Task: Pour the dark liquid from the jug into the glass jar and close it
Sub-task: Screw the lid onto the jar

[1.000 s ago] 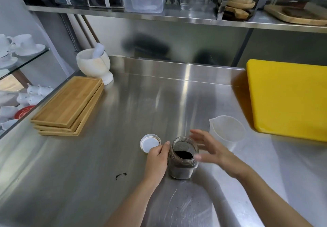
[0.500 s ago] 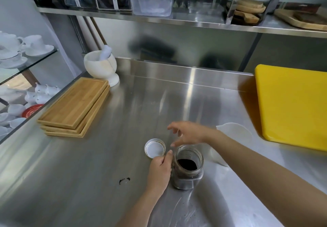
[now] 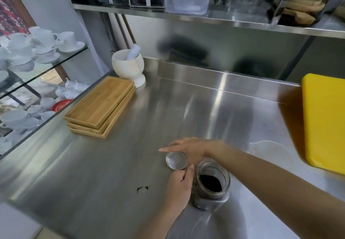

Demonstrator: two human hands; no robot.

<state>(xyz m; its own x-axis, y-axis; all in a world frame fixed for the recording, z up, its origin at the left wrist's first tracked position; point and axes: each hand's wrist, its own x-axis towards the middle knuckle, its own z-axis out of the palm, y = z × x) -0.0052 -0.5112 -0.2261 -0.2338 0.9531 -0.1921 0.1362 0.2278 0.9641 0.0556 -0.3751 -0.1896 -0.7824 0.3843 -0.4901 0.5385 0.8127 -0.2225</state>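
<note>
The left hand [image 3: 179, 188] is curled against the near-left side of the open round glass jar [image 3: 211, 184], fingers closed on its wall, steadying it on the brushed steel counter [image 3: 112, 164]. Dark liquid sits in the jar's bottom. The right hand [image 3: 192, 148] reaches across just beyond the jar, fingers spread and flat, hovering over the far edge of the round metal lid [image 3: 176, 160], which lies upturned just past the left hand's thumb; contact cannot be told. The translucent white plastic jug [image 3: 268, 150] stands to the right of the right forearm.
</note>
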